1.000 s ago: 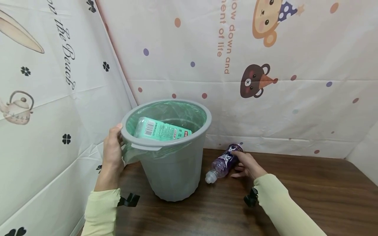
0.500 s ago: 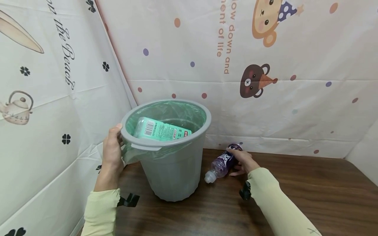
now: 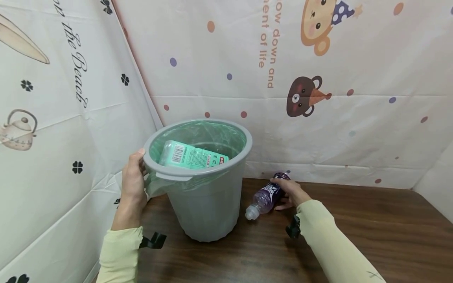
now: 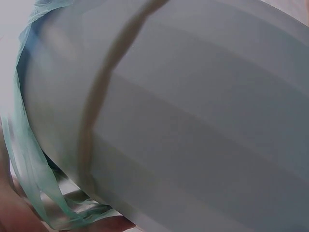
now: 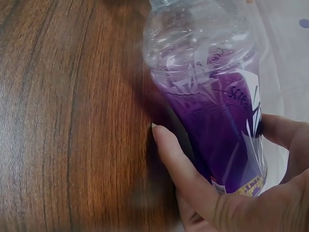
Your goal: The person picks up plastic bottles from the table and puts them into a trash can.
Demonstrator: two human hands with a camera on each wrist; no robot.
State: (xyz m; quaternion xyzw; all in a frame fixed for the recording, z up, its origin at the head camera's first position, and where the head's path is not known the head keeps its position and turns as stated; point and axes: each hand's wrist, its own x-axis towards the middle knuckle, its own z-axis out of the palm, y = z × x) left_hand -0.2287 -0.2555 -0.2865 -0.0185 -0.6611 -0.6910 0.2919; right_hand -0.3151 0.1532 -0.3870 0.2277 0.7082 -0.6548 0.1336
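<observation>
Left hand (image 3: 133,181) grips the bin (image 3: 205,204) rim, fingers curled on it. Right hand (image 3: 291,192) fingers wrap the purple bottle (image 3: 266,195) lying on the desk (image 3: 354,232), just right of the bin. Green pack (image 3: 192,156) inside the bin.

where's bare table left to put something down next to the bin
Right of the purple bottle and right hand, the brown table lies bare to the wall. Crowded: the bin, gripped by the left hand, fills the left corner.
</observation>
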